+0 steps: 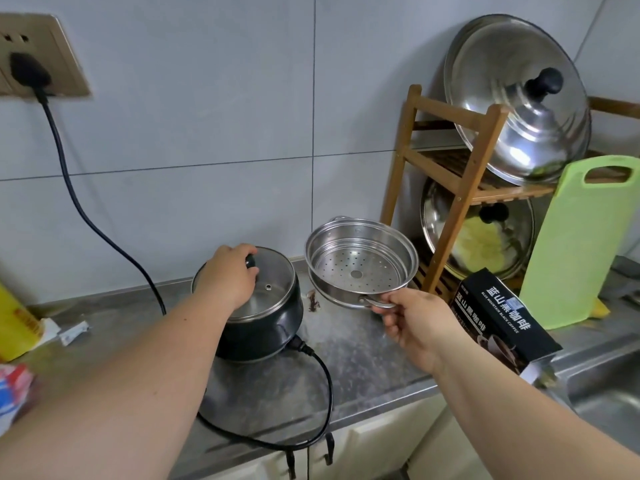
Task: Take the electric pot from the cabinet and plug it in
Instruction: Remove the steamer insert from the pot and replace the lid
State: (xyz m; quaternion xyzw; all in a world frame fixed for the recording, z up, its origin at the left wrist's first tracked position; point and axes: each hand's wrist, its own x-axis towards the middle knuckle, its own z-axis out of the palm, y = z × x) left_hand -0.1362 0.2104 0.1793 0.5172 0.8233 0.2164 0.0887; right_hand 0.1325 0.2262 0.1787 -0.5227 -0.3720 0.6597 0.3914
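Note:
A dark electric pot stands on the steel counter, with a glass lid on top. My left hand grips the lid's black knob. Its black cord runs from the pot's side, loops over the counter edge and climbs to a black plug seated in the wall socket at the upper left. My right hand holds a perforated steel steamer basket by its wire handle, just right of the pot and above the counter.
A bamboo rack with two large steel lids stands at the back right. A green cutting board leans beside it, a black coffee box lies in front, and a sink is at the far right. A yellow package sits at the left.

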